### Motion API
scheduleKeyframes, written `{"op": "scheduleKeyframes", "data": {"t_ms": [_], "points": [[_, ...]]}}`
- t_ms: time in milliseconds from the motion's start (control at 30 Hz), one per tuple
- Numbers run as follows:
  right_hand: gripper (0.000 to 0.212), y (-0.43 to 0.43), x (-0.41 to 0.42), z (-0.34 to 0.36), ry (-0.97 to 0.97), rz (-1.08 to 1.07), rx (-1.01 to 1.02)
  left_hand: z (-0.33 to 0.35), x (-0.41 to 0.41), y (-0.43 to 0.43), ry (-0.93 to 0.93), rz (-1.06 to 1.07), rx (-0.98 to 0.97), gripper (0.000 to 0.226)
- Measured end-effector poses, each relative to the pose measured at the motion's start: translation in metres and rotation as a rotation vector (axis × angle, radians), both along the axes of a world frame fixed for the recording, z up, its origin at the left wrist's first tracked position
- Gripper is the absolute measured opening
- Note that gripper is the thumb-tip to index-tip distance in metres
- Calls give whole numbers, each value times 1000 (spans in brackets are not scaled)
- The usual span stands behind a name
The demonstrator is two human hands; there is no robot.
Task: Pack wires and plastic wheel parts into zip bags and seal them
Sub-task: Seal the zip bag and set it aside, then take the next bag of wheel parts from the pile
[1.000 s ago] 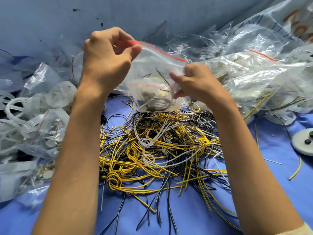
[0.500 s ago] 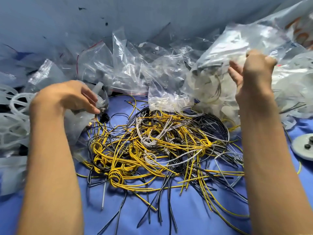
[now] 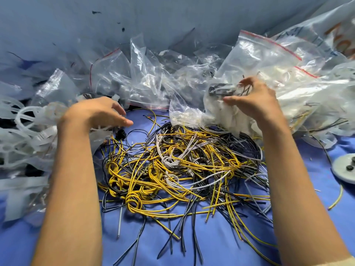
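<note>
The wires (image 3: 182, 169) lie in a tangled heap of yellow, black and white at the middle of the frame, on a blue cloth (image 3: 221, 244). The heap is wider than it is deep, and many loose ends point toward the bottom edge.

The left hand (image 3: 99, 114) is at left of centre, palm down, fingers spread and relaxed with nothing in them. It is over the edge of the white plastic wheel parts (image 3: 25, 121) heaped along the left edge.

The right hand (image 3: 253, 100) is against a filled bag (image 3: 226, 114) at upper right, thumb pointing left and fingers bent into the plastic. I cannot tell whether it grips or only touches.

Behind that one, a larger zip bag (image 3: 269, 60) leans with its red seal line running from upper left down to lower right. Crumpled empty bags (image 3: 146, 79) fill the upper middle.

Bare cloth shows along the bottom, and at right between the heap and a grey disc (image 3: 343, 169) at the right edge.
</note>
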State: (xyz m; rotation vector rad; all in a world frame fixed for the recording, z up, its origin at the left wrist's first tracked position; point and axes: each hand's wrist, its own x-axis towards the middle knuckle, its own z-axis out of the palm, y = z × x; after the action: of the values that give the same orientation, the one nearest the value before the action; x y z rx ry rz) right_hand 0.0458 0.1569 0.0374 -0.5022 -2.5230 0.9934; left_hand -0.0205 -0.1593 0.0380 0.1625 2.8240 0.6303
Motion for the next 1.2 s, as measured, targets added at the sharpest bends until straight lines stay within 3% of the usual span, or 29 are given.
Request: {"op": "scheduleKeyframes", "data": {"t_ms": [100,267,367,433,500,600,733,867,967,1033,1200], "points": [[15,1,-3,-1,43,-15,6,-1,0,8,28,-21,31,37],[20,3,-11,-7,164,81,-213,-5,-2,26,155,-2,141,44],[27,4,-12,-1,364,58,-479,-3,-4,32,218,-24,172,47],[20,7,-15,2,459,10,-573,-4,-8,34,248,-28,175,48],[34,10,-21,1,368,-33,-514,-9,-13,37,253,-6,180,48],[57,11,-24,-5,33,-7,-301,-20,-20,42,227,3,194,50],[50,5,-21,-9,-124,111,-16,-26,-25,48,141,-75,175,48],[31,0,-17,-8,-139,154,39,-25,-32,51,147,-35,169,50],[32,-2,-14,-8,-124,89,100,-22,-31,53,180,-3,173,34],[28,-2,-12,-7,-125,66,127,-17,-26,55,216,11,245,35],[33,-3,-12,-7,-159,153,-110,24,-4,64,486,48,377,25]]}}
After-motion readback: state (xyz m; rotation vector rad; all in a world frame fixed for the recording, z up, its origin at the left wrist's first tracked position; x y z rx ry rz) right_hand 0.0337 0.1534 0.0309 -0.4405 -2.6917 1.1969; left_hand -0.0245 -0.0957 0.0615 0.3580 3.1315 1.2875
